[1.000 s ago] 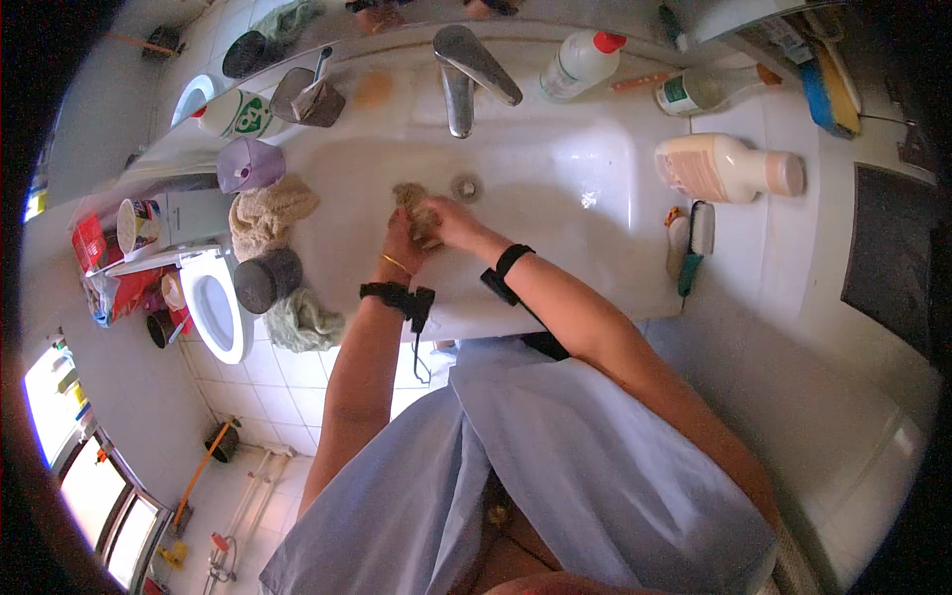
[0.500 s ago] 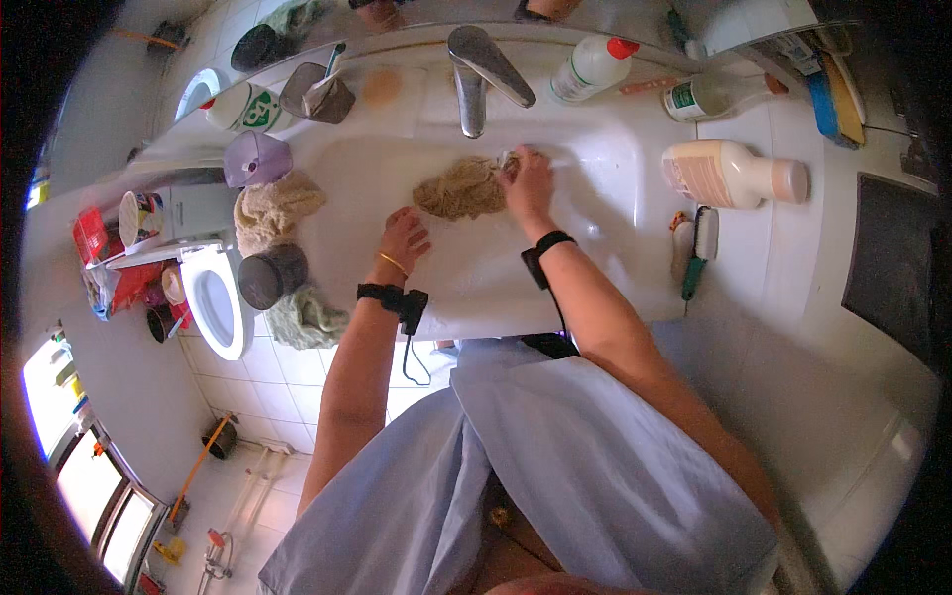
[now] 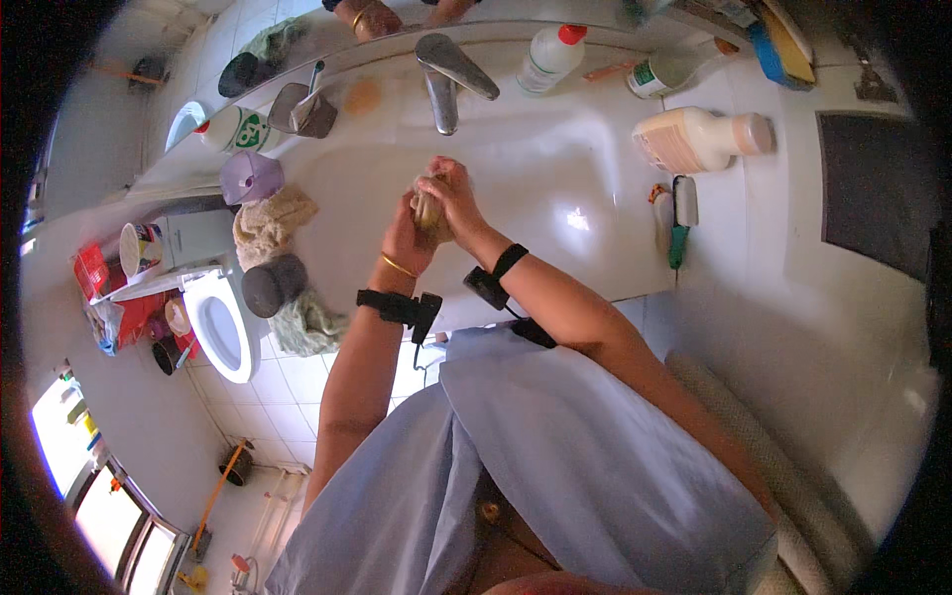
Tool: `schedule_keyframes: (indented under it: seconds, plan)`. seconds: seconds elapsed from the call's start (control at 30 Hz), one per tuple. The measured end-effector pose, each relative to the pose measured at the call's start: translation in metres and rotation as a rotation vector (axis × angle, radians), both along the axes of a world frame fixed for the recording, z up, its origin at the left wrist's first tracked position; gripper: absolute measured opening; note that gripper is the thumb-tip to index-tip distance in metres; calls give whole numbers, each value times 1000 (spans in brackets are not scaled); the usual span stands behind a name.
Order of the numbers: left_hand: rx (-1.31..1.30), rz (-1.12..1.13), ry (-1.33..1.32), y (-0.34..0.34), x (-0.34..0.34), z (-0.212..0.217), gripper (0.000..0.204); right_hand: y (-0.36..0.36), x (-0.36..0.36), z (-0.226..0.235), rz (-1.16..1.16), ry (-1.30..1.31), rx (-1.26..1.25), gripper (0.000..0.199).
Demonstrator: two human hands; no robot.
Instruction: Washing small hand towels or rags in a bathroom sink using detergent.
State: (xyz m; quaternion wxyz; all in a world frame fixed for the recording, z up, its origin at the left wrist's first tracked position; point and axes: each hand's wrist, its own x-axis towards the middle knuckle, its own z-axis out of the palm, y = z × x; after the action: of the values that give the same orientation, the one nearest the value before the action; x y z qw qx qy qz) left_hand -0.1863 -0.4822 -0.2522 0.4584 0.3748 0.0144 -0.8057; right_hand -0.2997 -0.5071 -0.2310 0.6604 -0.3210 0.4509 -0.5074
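Below the chrome tap (image 3: 443, 94), a wadded tan-brown cloth (image 3: 426, 210) is squeezed between my two hands above the white sink basin (image 3: 540, 243). My left hand (image 3: 407, 241), with a gold bangle at the wrist, closes round its left side. From the right, my right hand (image 3: 458, 203) wraps over it with curled fingers. Much of the cloth is hidden inside the hands. Both wrists wear black straps carrying small black devices.
Along the sink's left edge lie a beige towel (image 3: 273, 223), a dark cup (image 3: 275, 286), a green cloth (image 3: 307, 322) and a purple container (image 3: 250, 178). A white bottle with red cap (image 3: 551, 59), a cream bottle (image 3: 699, 139) and a green-handled brush (image 3: 682, 220) sit right.
The cloth has been lifted from the basin floor and gathered into a compact wad. My right hand has moved left to meet my left hand round it. The view has shifted slightly.
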Motion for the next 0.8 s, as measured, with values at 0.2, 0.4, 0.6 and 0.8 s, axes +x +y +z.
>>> schedule_keyframes:
  seconds: [0.2,0.4,0.6,0.8]
  plan:
    - [-533,-67,581,5,7,11,47,33,27,35,74,689,-563,25]
    - [-162,-69,198,19,15,61,67,33,10,60,98,679,-561,20]
    - [-328,-154,263,6,19,66,72,49,38,88,-1,517,-724,33]
    - [-174,-55,496,12,27,73,54,38,24,90,23,890,-768,34]
